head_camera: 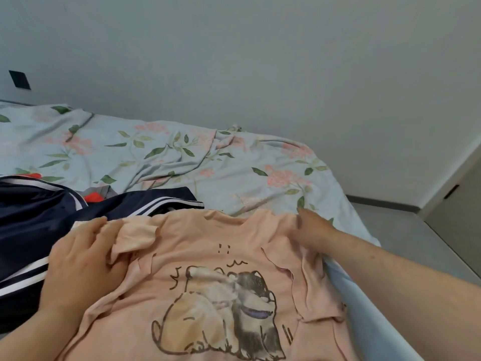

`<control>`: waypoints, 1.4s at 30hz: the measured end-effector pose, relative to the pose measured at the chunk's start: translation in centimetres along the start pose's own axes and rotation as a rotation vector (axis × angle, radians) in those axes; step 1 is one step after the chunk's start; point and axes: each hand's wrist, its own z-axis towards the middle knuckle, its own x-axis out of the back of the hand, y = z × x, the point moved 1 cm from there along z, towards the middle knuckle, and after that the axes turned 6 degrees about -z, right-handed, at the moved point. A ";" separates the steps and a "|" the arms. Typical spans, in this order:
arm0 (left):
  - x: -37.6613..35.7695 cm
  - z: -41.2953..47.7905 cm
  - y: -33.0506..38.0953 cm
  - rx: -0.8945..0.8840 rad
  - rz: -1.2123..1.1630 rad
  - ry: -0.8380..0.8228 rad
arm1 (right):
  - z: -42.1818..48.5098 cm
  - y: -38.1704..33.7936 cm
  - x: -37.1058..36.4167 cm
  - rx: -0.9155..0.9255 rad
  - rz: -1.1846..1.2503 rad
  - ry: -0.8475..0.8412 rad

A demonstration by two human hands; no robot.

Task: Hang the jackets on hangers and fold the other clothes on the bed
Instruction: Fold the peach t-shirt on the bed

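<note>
Grip: left hand [83, 259] lies palm down with fingers spread and fairly straight. The fingertips press the bunched left sleeve [135, 238] of the peach T-shirt [197, 230], and nothing is pinched. The heel of that hand sits over the navy jacket [31, 220].

Right hand [312, 230] is at the shirt's right shoulder and touches the fabric. It is motion-blurred, so I can't tell whether it pinches the cloth or only presses it.

The T-shirt lies front up on the near part of the bed, collar pointing away, cartoon dog print [221, 313] facing up. The body is mostly flat. The right sleeve [315, 290] is creased and lies at the bed edge.

The navy jacket has white stripes and lies crumpled just left of the shirt, touching it; one striped part [166, 201] runs behind the collar. An orange-red item [93, 197] pokes out among the jacket folds.

The floral sheet [161, 152] is rumpled across the far half of the bed. Beyond it is a grey wall [234, 61] with a dark plate [19, 79], and there is grey floor [416, 230] to the right.
</note>
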 end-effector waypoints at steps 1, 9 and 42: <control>0.2 0.0 0.3 -0.037 -0.008 0.006 | 0.2 0.5 -0.4 -0.008 -0.022 -0.063; 1.1 -0.4 2.0 -0.105 -0.044 0.137 | -1.4 0.7 -1.6 0.105 0.085 0.231; 26.0 -17.5 9.6 -0.036 -0.258 -0.578 | -33.3 6.1 -0.1 0.296 0.082 -0.129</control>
